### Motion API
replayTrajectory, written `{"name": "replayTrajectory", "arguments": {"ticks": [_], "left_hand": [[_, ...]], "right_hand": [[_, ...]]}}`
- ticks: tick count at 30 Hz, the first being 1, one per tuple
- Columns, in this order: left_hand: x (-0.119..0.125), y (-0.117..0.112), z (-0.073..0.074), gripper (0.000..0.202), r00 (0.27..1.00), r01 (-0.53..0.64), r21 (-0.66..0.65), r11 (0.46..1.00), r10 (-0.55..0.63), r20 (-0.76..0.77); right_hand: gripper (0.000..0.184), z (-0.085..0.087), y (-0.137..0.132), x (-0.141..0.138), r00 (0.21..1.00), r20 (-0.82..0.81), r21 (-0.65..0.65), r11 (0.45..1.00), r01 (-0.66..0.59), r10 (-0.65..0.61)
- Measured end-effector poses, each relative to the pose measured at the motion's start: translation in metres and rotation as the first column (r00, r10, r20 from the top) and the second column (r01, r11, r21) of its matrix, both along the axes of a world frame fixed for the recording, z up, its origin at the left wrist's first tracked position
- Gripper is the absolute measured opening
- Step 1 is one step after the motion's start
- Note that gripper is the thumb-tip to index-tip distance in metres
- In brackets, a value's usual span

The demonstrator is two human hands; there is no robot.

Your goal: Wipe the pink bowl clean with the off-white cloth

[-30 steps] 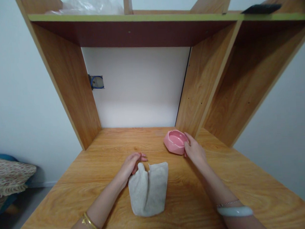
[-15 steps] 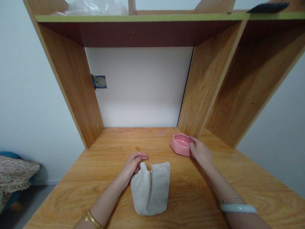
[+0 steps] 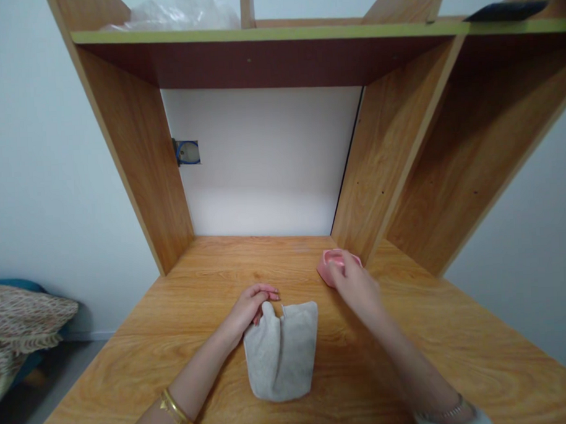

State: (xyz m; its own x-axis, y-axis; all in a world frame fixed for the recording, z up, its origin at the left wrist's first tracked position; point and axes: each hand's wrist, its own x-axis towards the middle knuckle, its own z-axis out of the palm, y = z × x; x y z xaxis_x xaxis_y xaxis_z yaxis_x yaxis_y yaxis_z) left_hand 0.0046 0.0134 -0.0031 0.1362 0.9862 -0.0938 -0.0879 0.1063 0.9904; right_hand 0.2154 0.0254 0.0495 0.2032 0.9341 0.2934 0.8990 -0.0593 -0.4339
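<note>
A pink faceted ashtray [image 3: 326,273] with a notched rim stands near the back of the wooden desk, beside the upright panel. My right hand [image 3: 357,290] is in front of it, slightly blurred and covering much of its right side. Thumb and forefinger are apart there, with no grip on the rim visible. A grey cloth [image 3: 295,354], creased down its middle, lies nearer to me. At the cloth's upper left corner rests my left hand [image 3: 251,306], its fingers loosely stretched to the right and holding nothing. Its thumb side is close to the cloth; contact is unclear.
Wooden side panels [image 3: 137,161] rise from the desk [image 3: 214,375] to a low shelf [image 3: 258,35] bearing a clear plastic bag [image 3: 185,12] and a dark flat object [image 3: 508,11]. An open wall box [image 3: 188,152] is at the back left. A patterned blanket [image 3: 26,314] is far left.
My right hand has come off the ashtray's right rim and shifted left across its front. The ashtray, the cloth and my left hand have stayed about where they were.
</note>
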Motion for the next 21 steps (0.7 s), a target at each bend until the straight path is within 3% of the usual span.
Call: {"name": "replayTrajectory", "arguments": {"ticks": [3, 6, 9, 13, 18, 21], "left_hand": [[-0.001, 0.001, -0.001, 0.031, 1.0, -0.015, 0.006, 1.0, 0.015, -0.002], [-0.003, 0.002, -0.002, 0.033, 1.0, -0.025, 0.015, 1.0, 0.025, -0.004], [-0.004, 0.004, -0.004, 0.032, 1.0, -0.016, 0.029, 0.999, 0.016, -0.016], [-0.006, 0.008, -0.009, 0.029, 0.999, -0.007, 0.071, 0.997, 0.01, -0.048], [0.0, 0.011, -0.012, 0.02, 0.994, 0.014, 0.187, 0.982, 0.006, -0.106], [0.004, 0.005, -0.009, 0.015, 0.981, 0.091, 0.269, 0.959, -0.04, -0.189]], "right_hand": [[0.041, -0.002, -0.018, -0.037, 0.938, -0.12, -0.095, 0.936, -0.338, 0.326], [0.036, -0.006, -0.034, -0.064, 0.899, -0.15, -0.159, 0.887, -0.433, 0.411], [0.023, -0.009, -0.042, -0.073, 0.849, -0.209, -0.194, 0.83, -0.523, 0.485], [0.005, -0.008, -0.039, -0.06, 0.745, -0.428, -0.23, 0.736, -0.637, 0.512], [0.011, 0.013, -0.037, -0.021, 0.631, -0.626, -0.132, 0.736, -0.664, 0.457], [0.017, 0.029, -0.043, 0.01, 0.613, -0.667, -0.125, 0.746, -0.654, 0.425]]}}
